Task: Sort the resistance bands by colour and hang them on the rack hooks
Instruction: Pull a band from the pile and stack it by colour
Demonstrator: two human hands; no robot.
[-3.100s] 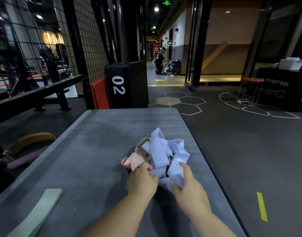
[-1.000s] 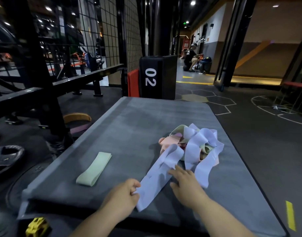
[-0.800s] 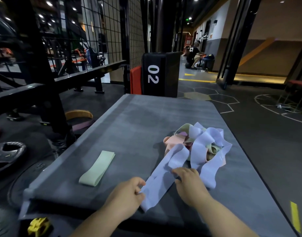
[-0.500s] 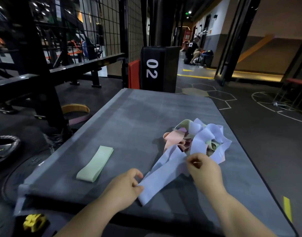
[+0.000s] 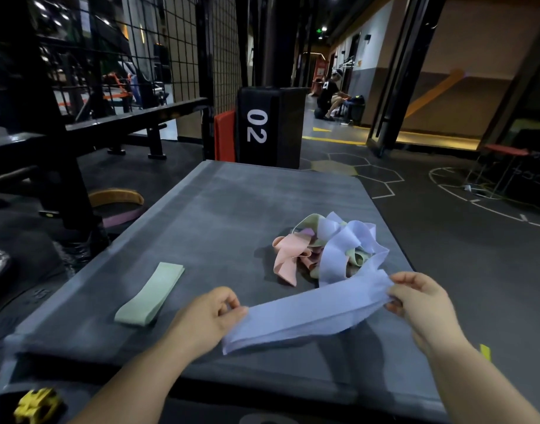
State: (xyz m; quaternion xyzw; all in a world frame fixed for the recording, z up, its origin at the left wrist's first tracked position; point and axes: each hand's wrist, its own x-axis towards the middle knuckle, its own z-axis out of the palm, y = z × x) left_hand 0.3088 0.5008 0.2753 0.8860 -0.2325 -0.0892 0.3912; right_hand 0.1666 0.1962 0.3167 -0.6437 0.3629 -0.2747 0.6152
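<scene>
A pale lilac band (image 5: 308, 313), wide and flat, is held stretched above the near part of the worktop (image 5: 232, 209). Its ends are pinched by the fingers of the left hand (image 5: 207, 316) and the right hand (image 5: 421, 304). Just beyond, one tangled pile (image 5: 323, 249) of lilac, pink and green bands is seen by the right edge; their number cannot be told. One green band (image 5: 151, 293) is laid flat near the left edge, grey surface showing between.

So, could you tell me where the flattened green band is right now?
In the head view the green band lies flat on the grey mat, near its left edge, just left of the left hand and apart from the tangled pile.
</scene>
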